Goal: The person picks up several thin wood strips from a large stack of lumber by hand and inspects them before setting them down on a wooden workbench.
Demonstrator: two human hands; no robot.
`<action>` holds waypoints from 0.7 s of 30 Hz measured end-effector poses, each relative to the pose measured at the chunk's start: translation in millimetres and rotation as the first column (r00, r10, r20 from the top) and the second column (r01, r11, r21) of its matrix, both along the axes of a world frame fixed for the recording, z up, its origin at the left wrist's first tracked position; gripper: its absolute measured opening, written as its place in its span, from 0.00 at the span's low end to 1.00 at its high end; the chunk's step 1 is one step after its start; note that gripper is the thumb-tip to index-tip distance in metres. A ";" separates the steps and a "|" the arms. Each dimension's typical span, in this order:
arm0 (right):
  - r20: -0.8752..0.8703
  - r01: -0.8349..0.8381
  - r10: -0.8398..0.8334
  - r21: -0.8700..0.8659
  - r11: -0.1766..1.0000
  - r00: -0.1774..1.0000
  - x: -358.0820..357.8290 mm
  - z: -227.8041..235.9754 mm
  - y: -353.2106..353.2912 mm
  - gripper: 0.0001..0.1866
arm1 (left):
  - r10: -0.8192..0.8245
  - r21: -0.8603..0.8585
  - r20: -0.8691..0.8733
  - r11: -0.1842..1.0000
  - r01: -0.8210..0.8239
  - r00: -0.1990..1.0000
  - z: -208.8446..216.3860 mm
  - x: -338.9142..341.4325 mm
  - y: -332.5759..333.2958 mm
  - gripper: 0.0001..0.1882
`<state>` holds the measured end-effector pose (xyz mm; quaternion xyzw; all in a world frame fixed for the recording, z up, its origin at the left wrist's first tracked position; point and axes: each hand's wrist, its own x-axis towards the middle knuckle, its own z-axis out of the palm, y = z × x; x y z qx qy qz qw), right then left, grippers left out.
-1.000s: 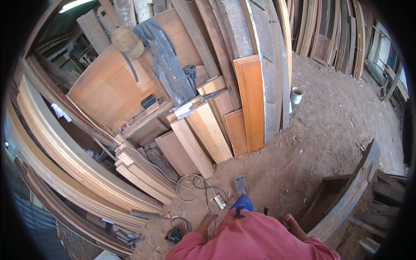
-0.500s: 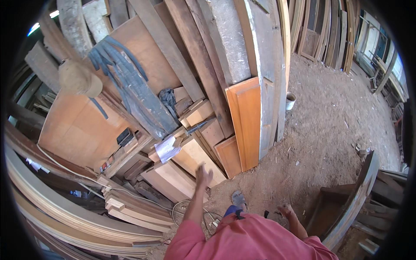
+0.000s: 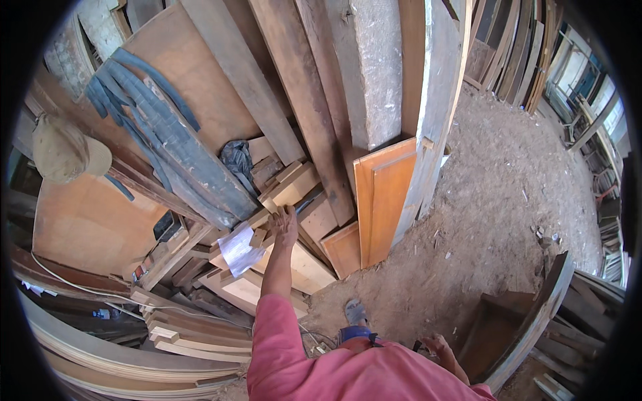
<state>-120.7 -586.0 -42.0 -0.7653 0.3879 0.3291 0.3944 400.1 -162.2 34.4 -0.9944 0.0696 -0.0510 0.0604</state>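
Observation:
My left hand [image 3: 284,226] reaches out over the stacked boards, its fingers stretched forward beside a short light wood block [image 3: 294,186]. A dark, narrow tool [image 3: 309,199] lies just past the fingertips, partly hidden by the block and the hand; its kind is unclear. Below the wrist rests a pale planed board [image 3: 304,269]. Left of the hand a white paper sheet [image 3: 239,250] hangs over the pile, with a small wood offcut [image 3: 257,237] at its edge. Near my waist on the right, my right hand [image 3: 438,347] hangs with its fingers loosely apart, holding nothing visible.
An orange-brown panel [image 3: 384,207] leans against tall planks ahead. Blue strips [image 3: 150,123] drape over a leaning board, and a cap [image 3: 67,150] hangs at left. Lower left are stacked curved boards [image 3: 134,357]; a wooden piece [image 3: 535,327] stands at right on the dirt floor [image 3: 495,200].
My left hand has moved forward and left, from above the pale board to the short block and dark tool. The view has shifted. My right hand stays low near my waist.

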 end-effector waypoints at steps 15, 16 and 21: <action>0.203 -0.580 0.600 -0.152 0.800 0.774 74.0 -96.9 -108.5 0.27 | 0.308 -0.476 0.160 0.856 -0.200 0.938 32.8 -201.7 15.6 0.09; 0.173 -0.622 0.622 -0.063 0.781 0.764 98.6 -74.9 -101.9 0.26 | 0.377 -0.656 0.072 0.715 -0.241 0.924 21.4 -243.3 24.6 0.12; 0.064 -0.699 0.702 -0.056 0.712 0.710 165.9 -93.0 -144.3 0.25 | 0.539 -0.481 -0.549 0.422 -0.769 0.639 -13.1 -451.1 -36.2 0.36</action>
